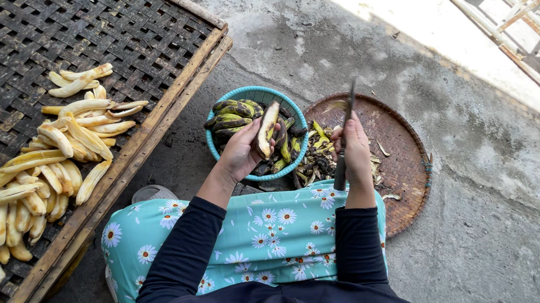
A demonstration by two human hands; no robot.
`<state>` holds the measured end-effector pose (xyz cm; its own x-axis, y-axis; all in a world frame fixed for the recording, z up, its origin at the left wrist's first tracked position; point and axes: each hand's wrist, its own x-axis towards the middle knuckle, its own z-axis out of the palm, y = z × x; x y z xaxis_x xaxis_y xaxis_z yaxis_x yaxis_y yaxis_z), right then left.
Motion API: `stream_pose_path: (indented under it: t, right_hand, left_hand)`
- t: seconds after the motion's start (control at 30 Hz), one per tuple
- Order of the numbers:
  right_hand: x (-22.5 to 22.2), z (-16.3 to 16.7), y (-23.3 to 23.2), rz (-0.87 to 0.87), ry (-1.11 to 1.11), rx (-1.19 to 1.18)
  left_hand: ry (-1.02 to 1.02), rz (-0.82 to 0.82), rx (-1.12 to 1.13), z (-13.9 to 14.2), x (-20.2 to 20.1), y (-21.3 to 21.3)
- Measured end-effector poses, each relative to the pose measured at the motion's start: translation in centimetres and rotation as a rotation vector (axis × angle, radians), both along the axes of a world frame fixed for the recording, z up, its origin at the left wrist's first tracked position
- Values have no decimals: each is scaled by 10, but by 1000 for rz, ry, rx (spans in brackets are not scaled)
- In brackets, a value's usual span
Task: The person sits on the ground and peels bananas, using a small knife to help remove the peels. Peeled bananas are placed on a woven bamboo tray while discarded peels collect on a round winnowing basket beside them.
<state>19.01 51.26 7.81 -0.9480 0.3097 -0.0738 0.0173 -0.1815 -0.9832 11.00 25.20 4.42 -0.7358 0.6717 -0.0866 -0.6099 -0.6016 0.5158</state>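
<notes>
Above the teal basket (278, 97), the left hand (241, 153) cups a half-peeled banana (266, 130) in curled fingers, tip pointing away, while right hand (355, 156) fingers grip a knife (344, 144).

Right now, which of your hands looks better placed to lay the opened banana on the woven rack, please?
Probably the left hand: it already holds the banana, and the woven rack lies on that side. The right hand is busy gripping the knife.
</notes>
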Motion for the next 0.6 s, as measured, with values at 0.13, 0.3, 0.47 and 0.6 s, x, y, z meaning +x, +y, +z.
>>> stream_pose_path:
  t: [0.13,0.3,0.47,0.6]
  right_hand:
    - [-3,3,1,-139,-232,34]
    - [-7,-4,-37,81,44,55]
    - [-14,-9,-62,121,81,66]
    - [-11,-15,-64,84,114,60]
  left_hand:
    - [6,57,-126,-6,2,8]
    - [251,104,-279,-28,13,33]
    - [430,58,-443,-47,29,50]
    - [485,130,-352,-55,32,58]
